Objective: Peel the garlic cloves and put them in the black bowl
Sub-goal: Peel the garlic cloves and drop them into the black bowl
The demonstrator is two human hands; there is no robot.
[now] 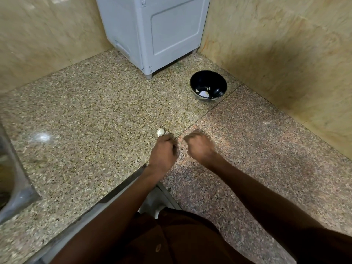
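While I look down from the head camera, my left hand [163,149] sits on the speckled granite counter [91,111] with its fingers curled under, and the garlic [160,132] shows pale right at the far tips of those fingers. It touches the fingertips and pokes out beyond them on the side away from me; whether the fingers actually pinch it or only rest against it, I cannot tell, because the knuckles hide the contact.

My right hand [199,145] is just beside the left, apart from it by a narrow strip of counter, its fingers drawn in to a loose fist. I see nothing in it, though the inside of the fist is hidden.

Well beyond both hands, toward the corner where the two marble walls [285,54] meet, stands the black bowl [208,85]. A few white pieces [203,93] lie on its bottom. Left of the bowl, a grey appliance [152,31] stands on short feet against the back wall. At the far left edge I can make out the rim of a steel sink [17,187].
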